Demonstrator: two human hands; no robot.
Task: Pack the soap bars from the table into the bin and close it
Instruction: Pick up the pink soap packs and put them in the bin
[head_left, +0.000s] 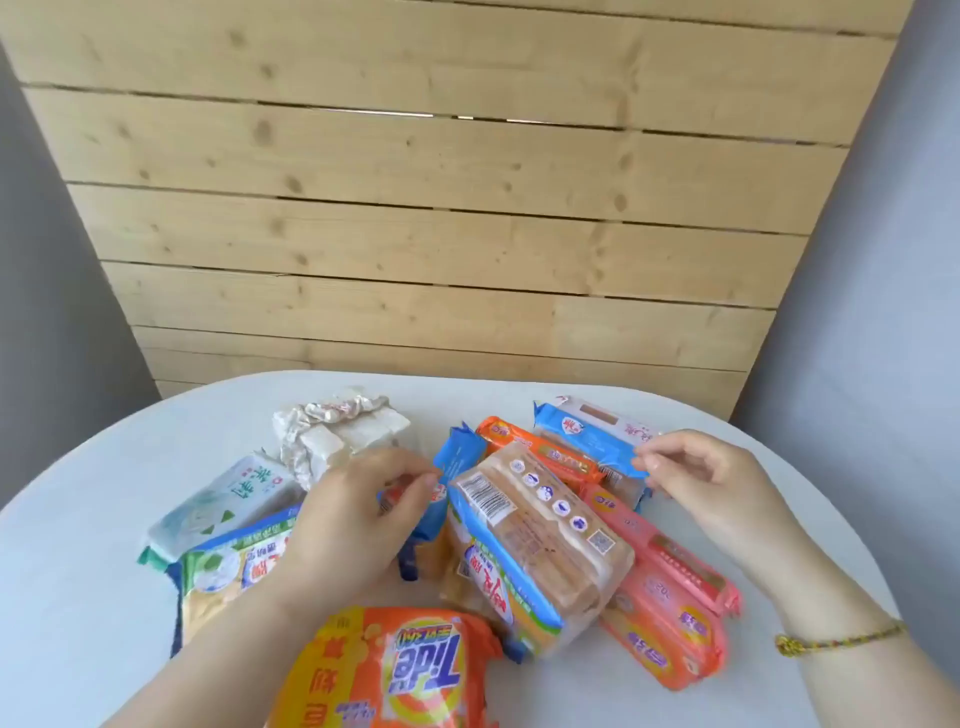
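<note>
Now my left hand (358, 514) curls its fingers over a blue bar (421, 525) at nine o'clock in the pile, hold unclear. My right hand (711, 483), fingers loosely curled, touches a blue-white bar (597, 431) at two o'clock, hold unclear. Bars crowd the bench (78, 597); I'd grip bodies, not wrappers.

The orange pack (395, 670) nearest the camera bore the brand "Tide", upside down. The clear-wrapped soap pack (540, 540) showed a barcode. Chinese print on the other wrappers was too blurred to read.

Tide pack (395, 670) cut off at bottom edge (small print blurred)
</note>
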